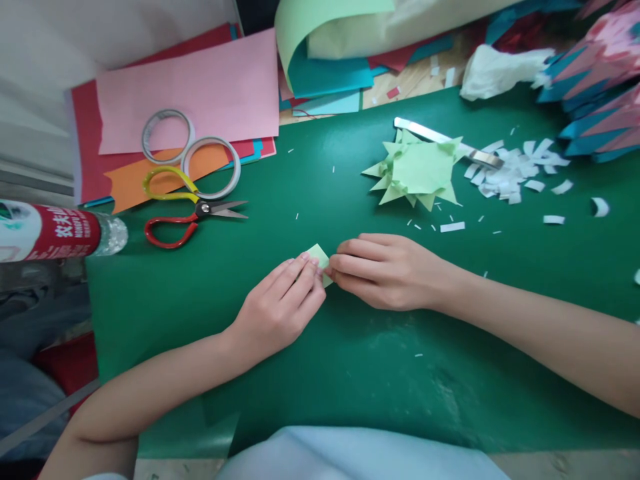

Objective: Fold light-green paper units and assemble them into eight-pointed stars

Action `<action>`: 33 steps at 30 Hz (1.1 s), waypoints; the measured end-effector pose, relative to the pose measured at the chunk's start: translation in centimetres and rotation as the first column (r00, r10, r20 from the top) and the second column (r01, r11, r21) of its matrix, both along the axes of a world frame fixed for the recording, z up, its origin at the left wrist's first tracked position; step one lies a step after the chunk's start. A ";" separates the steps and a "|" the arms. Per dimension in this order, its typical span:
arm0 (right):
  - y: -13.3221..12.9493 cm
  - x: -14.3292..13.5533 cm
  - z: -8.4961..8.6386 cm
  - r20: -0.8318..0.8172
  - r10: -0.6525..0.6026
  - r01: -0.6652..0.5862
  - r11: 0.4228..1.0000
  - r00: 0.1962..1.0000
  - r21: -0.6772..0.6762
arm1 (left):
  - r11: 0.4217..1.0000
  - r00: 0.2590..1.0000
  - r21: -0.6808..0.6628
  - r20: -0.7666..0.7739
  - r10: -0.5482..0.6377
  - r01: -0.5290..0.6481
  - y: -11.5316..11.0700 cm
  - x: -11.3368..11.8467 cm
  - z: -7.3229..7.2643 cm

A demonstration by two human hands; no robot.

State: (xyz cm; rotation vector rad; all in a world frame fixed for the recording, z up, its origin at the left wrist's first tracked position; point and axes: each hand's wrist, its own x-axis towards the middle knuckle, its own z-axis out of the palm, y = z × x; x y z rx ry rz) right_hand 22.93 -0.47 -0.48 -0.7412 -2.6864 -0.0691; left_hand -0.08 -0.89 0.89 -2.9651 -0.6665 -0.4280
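A small piece of light green paper [319, 255], seemingly folded, lies on the green table top between my two hands. My left hand [283, 303] is closed on it, fingertips pressing from the left. From the right, my right hand [383, 270] pinches its edge with bunched fingers, which hide part of the paper. Beyond my right hand sits a light green paper piece with pointed, star-like edges [423, 170]. A metal strip-like tool, perhaps a utility knife [445, 141], rests against its far side.
Scissors with yellow and red handles [203, 208] lie at left, near two tape rolls [167, 137] on coloured paper sheets [195, 93]. A plastic bottle [65, 232] lies at the left edge. White paper scraps [520, 170] and pink-blue folded paper pieces [600, 87] are at right.
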 end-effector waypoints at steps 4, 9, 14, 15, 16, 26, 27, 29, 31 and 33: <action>0.1 0.1 -0.1 -0.056 -0.006 0.007 1.000 0.998 0.019 | 1.000 1.000 0.011 -0.002 -0.002 0.002 0.0 0.0 0.0; 0.2 0.3 -0.1 -0.119 0.009 -0.007 1.000 0.993 0.019 | 1.000 1.000 0.003 -0.005 0.001 -0.001 0.0 -0.1 -0.1; 0.2 0.8 -0.5 -0.147 0.047 -0.040 0.998 0.988 0.047 | 1.000 1.000 -0.012 0.012 0.000 0.000 0.1 -0.1 -0.1; 0.1 0.8 -0.6 -0.139 0.045 -0.038 0.998 0.989 0.051 | 1.000 1.000 -0.021 0.014 0.001 -0.001 0.1 -0.1 -0.1; 0.1 0.9 -0.7 -0.134 0.038 -0.030 0.998 0.990 0.058 | 0.999 1.000 -0.035 0.015 0.004 -0.004 0.2 -0.1 -0.1; 0.7 0.5 0.1 -0.167 -0.093 0.090 0.996 0.982 -0.022 | 0.967 0.995 -0.247 0.086 -0.041 0.061 0.9 -0.2 -0.4; 0.8 0.4 0.2 -0.172 -0.084 0.080 0.996 0.982 -0.029 | 0.960 0.993 -0.264 0.100 -0.069 0.093 0.9 -0.2 -0.4; 0.9 0.3 0.2 -0.184 -0.058 0.052 0.998 0.981 -0.034 | 0.950 0.987 -0.279 0.118 -0.112 0.141 1.0 -0.2 -0.3; 1.0 0.3 0.1 -0.193 -0.041 0.034 0.999 0.980 -0.037 | 0.949 0.985 -0.279 0.126 -0.117 0.148 1.0 -0.2 -0.3; 1.0 0.3 0.1 -0.191 -0.036 0.029 0.999 0.981 -0.037 | 0.951 0.986 -0.277 0.130 -0.104 0.137 1.0 -0.2 -0.4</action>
